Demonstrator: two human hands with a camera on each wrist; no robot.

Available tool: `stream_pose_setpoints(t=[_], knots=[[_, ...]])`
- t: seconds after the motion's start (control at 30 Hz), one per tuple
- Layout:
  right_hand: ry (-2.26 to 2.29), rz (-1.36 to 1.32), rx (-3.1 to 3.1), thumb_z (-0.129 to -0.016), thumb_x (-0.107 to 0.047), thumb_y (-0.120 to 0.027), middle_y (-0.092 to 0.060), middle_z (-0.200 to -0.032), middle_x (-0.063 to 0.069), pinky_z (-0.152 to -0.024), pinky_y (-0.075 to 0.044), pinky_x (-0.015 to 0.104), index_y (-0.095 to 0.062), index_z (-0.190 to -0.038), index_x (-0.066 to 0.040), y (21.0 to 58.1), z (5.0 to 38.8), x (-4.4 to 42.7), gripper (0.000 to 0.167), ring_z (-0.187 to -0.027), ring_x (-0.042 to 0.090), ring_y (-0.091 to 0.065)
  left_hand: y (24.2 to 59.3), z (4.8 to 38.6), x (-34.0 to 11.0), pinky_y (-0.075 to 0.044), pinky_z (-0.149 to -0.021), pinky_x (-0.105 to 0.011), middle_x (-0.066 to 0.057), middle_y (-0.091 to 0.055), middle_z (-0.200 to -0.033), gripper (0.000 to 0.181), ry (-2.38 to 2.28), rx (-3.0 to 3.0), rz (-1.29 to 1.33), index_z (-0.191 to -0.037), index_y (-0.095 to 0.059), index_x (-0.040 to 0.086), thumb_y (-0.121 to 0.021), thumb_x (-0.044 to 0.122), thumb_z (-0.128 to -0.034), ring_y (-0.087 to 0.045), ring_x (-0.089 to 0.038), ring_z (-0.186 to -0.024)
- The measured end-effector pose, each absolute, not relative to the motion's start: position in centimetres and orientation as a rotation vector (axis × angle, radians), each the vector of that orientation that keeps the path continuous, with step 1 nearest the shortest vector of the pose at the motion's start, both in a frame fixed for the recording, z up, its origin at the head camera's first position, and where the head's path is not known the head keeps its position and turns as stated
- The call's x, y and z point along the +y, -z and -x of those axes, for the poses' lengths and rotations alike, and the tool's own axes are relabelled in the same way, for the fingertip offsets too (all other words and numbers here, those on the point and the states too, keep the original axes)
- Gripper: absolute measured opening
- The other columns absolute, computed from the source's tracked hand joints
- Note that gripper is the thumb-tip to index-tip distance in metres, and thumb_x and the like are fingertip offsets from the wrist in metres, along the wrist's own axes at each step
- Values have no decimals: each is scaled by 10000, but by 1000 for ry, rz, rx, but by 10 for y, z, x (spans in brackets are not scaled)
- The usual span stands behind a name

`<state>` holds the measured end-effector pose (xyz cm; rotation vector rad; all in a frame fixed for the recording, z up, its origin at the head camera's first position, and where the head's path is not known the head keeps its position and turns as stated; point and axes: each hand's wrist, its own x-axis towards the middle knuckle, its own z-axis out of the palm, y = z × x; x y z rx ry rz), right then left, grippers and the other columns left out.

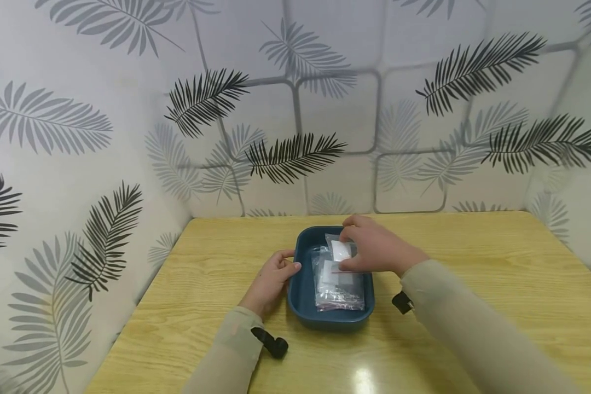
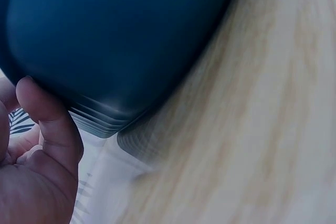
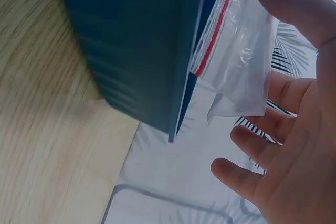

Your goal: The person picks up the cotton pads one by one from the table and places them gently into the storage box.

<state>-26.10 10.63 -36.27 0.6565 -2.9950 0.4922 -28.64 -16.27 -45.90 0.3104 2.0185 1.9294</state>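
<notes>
A dark blue plastic tub (image 1: 327,324) with rounded corners stands on the table. Inside it lies a stack of clear zip bags (image 1: 340,298), some with white pieces in them. My left hand (image 1: 271,279) grips the tub's left rim; in the left wrist view the thumb lies against the tub wall (image 2: 115,35), with the other fingers partly hidden. Over the tub's right side, my right hand (image 1: 379,249) holds a clear zip bag (image 3: 241,69) with a red seal line between thumb and fingers. The lower fingers of this hand (image 3: 294,145) are spread apart from the bag.
The light wood table (image 1: 212,257) runs back to a wall (image 1: 335,186) with leaf patterns. Black straps with small fittings are on both wrists, the left strap (image 1: 276,346) hanging near the table.
</notes>
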Motion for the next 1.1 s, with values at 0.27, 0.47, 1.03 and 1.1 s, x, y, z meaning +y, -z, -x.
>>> stream_pose_setpoints(t=[0.27,0.47,1.03,1.1], knots=[[-453,-634,-3026,-785,-483,-826,-466,-1466,163,-1035,-440,499,-683,-1194,-86,363,266,97,587,-1296,352,-477,460,288,-160,-518,-684,-278,-186,-624,-1064,454,-1924,2023,-304,-1430,-484,46,-619,199,-1025,-618,-210,-824],[-414,-617,-3051,-797,-495,-813,-446,-1487,166,-1047,-431,502,-679,-1209,-88,364,267,95,594,-1326,353,-453,460,288,-161,-511,-668,-276,-195,-619,-1074,459,-1923,2022,-304,-1437,-476,47,-620,185,-1024,-609,-203,-812],[-448,-618,-3043,-806,-469,-817,-424,-1510,192,-1063,-408,521,-661,-1281,-47,368,266,102,654,-1354,385,-428,461,284,-161,-518,-687,-283,-219,-616,-1094,436,-1934,2025,-307,-1427,-491,72,-615,196,-1029,-616,-236,-834],[-445,-623,-3039,-812,-465,-813,-420,-1512,197,-1068,-399,526,-657,-1285,-50,368,265,106,649,-1359,393,-421,461,283,-161,-518,-694,-286,-215,-613,-1089,447,-1929,2028,-304,-1429,-491,74,-625,205,-1023,-614,-239,-841]])
